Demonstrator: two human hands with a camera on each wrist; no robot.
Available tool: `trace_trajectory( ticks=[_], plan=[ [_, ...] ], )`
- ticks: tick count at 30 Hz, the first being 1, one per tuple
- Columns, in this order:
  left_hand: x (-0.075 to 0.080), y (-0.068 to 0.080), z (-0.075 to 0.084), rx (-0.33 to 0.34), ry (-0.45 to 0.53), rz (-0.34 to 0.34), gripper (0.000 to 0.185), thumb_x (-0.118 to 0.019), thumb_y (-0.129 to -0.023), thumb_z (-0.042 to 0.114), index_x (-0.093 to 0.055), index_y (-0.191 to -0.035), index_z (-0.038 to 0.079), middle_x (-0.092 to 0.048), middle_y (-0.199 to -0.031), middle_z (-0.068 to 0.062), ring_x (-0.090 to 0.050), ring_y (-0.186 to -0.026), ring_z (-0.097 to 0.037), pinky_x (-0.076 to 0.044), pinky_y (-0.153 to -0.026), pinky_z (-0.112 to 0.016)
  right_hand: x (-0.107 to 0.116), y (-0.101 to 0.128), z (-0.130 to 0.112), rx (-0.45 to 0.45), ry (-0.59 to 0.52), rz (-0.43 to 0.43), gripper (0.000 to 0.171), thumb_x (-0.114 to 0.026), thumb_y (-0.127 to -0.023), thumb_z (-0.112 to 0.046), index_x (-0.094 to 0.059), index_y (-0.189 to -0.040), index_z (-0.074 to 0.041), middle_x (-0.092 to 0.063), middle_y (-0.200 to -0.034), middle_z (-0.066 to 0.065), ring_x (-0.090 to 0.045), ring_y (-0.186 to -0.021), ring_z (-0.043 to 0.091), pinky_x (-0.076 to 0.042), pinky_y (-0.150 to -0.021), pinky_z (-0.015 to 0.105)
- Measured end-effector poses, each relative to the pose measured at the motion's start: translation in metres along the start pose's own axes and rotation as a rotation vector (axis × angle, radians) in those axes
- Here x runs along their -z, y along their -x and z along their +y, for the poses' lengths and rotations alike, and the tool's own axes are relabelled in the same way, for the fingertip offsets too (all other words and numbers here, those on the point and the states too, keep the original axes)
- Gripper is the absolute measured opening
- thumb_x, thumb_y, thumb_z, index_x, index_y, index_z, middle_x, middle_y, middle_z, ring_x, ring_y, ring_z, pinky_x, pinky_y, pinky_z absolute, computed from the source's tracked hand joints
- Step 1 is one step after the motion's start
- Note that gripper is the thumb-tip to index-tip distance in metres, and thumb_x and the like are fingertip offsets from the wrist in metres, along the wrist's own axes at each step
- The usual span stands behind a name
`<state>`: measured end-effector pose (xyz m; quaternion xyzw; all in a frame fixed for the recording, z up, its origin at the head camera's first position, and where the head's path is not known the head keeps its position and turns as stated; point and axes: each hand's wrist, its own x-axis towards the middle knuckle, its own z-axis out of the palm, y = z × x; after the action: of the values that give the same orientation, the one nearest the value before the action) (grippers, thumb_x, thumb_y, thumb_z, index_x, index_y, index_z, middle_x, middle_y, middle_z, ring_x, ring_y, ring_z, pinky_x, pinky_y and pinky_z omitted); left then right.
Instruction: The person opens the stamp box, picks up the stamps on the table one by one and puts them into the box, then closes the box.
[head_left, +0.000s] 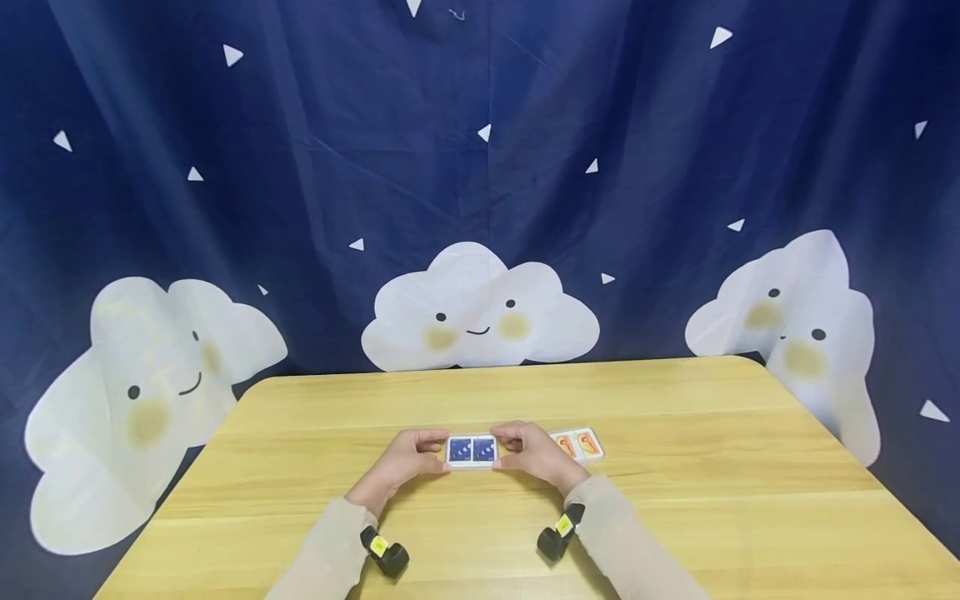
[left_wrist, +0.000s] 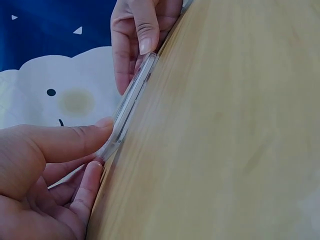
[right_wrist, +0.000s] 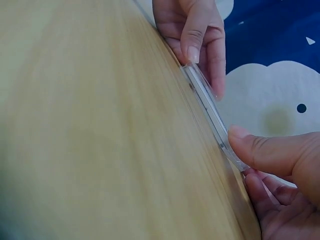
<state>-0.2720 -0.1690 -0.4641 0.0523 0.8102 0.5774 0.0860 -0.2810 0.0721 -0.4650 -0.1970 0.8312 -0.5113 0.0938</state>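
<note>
lying flat on the smooth wooden table (head_left: 675, 500), a thin clear plastic case (head_left: 472, 451) with blue pictures is pinched at its ends by the left hand (head_left: 401, 468) and right hand (head_left: 536, 454). in both wrist views its rounded edge is gripped between thumb and curled fingers.

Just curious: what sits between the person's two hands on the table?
A flat clear case with two blue pictures, pinched at its ends by the left hand and right hand; the head view shows it best.
</note>
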Motion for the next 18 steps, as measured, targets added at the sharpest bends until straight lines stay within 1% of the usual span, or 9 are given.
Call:
trace_trajectory(
  ticks=[4, 8, 13, 15, 18],
  plan=[
    [0.0009, 0.0008, -0.0014, -0.019, -0.017, -0.013, 0.056, -0.077, -0.067, -0.004, -0.060, -0.120, -0.006, -0.062, -0.113, -0.015, -0.054, -0.099, -0.024, -0.048, -0.083, -0.029, -0.0003, -0.0006, -0.0002, 0.003, -0.007, 0.002, 0.054, -0.075, -0.076, -0.006, -0.057, -0.125, 0.003, -0.054, -0.128, 0.019, -0.055, -0.106, 0.027, -0.046, -0.093, 0.042],
    [0.0017, 0.0006, -0.0031, -0.022, -0.019, -0.024, 0.057, -0.077, -0.068, -0.003, -0.059, -0.122, -0.005, -0.062, -0.115, -0.014, -0.054, -0.099, -0.023, -0.048, -0.083, -0.028, -0.0012, -0.0002, -0.0004, 0.005, 0.001, -0.007, 0.053, -0.075, -0.077, -0.007, -0.056, -0.126, 0.003, -0.054, -0.129, 0.018, -0.055, -0.106, 0.026, -0.045, -0.094, 0.041],
    [0.0017, -0.0003, -0.0042, -0.025, -0.017, -0.022, 0.056, -0.076, -0.067, -0.004, -0.061, -0.120, -0.004, -0.062, -0.115, -0.014, -0.054, -0.099, -0.023, -0.048, -0.083, -0.028, -0.0017, 0.0003, -0.0012, 0.016, 0.018, -0.012, 0.049, -0.072, -0.079, -0.007, -0.058, -0.125, 0.001, -0.055, -0.128, 0.017, -0.054, -0.106, 0.025, -0.045, -0.094, 0.040],
    [0.0013, -0.0007, -0.0041, -0.028, -0.017, -0.023, 0.055, -0.076, -0.067, -0.005, -0.061, -0.119, -0.004, -0.062, -0.115, -0.014, -0.054, -0.100, -0.023, -0.048, -0.083, -0.028, -0.0013, 0.0002, -0.0013, 0.017, 0.016, -0.015, 0.049, -0.073, -0.079, -0.008, -0.058, -0.125, 0.001, -0.055, -0.128, 0.017, -0.054, -0.107, 0.025, -0.045, -0.095, 0.041],
    [0.0008, -0.0011, -0.0036, -0.029, -0.017, -0.027, 0.054, -0.076, -0.067, -0.005, -0.061, -0.119, -0.005, -0.062, -0.116, -0.016, -0.054, -0.100, -0.023, -0.048, -0.082, -0.027, -0.0007, 0.0001, -0.0015, 0.012, 0.011, -0.022, 0.053, -0.076, -0.076, -0.009, -0.058, -0.125, 0.001, -0.054, -0.130, 0.018, -0.054, -0.108, 0.026, -0.044, -0.095, 0.043]
  ],
)
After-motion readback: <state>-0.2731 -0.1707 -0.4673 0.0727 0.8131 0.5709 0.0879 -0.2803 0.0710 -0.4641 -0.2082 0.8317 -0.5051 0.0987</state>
